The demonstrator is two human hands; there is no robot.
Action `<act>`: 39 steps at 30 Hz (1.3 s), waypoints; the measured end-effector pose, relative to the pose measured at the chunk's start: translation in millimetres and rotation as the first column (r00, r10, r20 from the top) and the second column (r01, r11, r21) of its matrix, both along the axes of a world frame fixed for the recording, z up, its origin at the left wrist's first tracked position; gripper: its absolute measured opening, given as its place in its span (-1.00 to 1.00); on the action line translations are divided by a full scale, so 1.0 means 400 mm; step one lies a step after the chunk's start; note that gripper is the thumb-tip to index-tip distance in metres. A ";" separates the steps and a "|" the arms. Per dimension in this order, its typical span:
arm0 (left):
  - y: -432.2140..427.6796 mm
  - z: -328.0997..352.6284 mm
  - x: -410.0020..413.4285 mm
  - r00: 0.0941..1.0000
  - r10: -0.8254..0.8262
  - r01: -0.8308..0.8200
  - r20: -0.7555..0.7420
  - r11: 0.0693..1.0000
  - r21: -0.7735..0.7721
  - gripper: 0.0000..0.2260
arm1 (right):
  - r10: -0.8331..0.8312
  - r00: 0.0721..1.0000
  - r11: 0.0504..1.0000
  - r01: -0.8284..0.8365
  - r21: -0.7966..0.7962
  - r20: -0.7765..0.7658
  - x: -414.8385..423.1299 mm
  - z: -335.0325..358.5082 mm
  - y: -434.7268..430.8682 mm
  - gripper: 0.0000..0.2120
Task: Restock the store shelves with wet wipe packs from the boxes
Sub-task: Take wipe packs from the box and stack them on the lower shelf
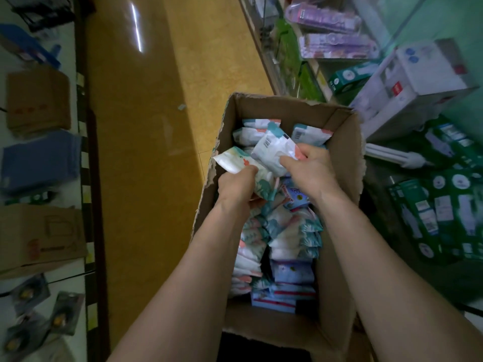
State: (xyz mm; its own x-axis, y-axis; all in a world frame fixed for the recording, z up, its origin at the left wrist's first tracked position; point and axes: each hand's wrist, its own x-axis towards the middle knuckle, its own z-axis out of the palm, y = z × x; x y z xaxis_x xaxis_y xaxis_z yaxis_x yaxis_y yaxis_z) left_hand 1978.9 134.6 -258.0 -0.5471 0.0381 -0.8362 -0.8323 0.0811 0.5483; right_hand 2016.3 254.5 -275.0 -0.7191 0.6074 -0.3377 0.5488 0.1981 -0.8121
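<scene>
- Wet wipe packs [282, 231] fill the open brown cardboard box [342, 178] below me, standing on edge in rows.
- Torn box walls rise round them on every side, and both my forearms reach in over the near rows.
- Green cartons [444, 212], white boxes [418, 82] and purple blister packs [334, 45] crowd the shelves to the right. Brown paper bags [36, 100] lie to the left across the yellow floor [143, 126].
- My left hand [236, 186] grips a white pastel-printed pack [232, 159], raised above the rows.
- My right hand [311, 165] grasps a white barcode-side-up pack [274, 150] that overlaps the other one.
- The pouches are soft plastic in white, teal and coral, with blue ones nearest me.
</scene>
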 end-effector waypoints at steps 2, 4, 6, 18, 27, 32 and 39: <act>-0.004 0.056 0.023 1.000 0.016 -0.016 -0.026 1.000 -0.001 -0.94 | -0.030 0.998 0.999 0.029 -0.021 -0.058 0.037 0.063 -0.011 -0.81; -0.018 0.111 0.052 0.998 0.048 -0.049 -0.047 0.999 -0.011 -0.93 | -0.041 0.992 0.999 0.036 -0.040 -0.122 0.075 0.130 -0.027 -0.85; -0.040 0.164 0.085 0.994 0.074 -0.075 -0.076 0.997 -0.009 -0.88 | -0.029 0.984 0.999 0.023 -0.039 -0.175 0.108 0.199 -0.049 -0.84; -0.304 0.476 0.266 0.883 0.405 -0.410 -0.239 0.912 0.030 -0.90 | 0.261 0.886 0.956 -0.293 -0.026 -0.384 0.223 0.490 -0.332 -0.70; -0.647 0.618 0.437 0.634 0.694 -0.705 -0.341 0.700 0.113 -0.63 | 0.526 0.703 0.801 -0.599 0.000 -0.478 0.273 0.622 -0.661 -0.78; -0.862 0.683 0.577 0.478 0.785 -0.807 -0.395 0.569 0.155 -0.68 | 0.650 0.560 0.673 -0.738 0.047 -0.514 0.358 0.687 -0.891 -0.68; -1.177 0.768 0.815 0.253 0.841 -0.881 -0.478 0.405 0.246 -0.79 | 0.727 0.377 0.517 -0.851 0.095 -0.574 0.553 0.776 -1.237 -0.70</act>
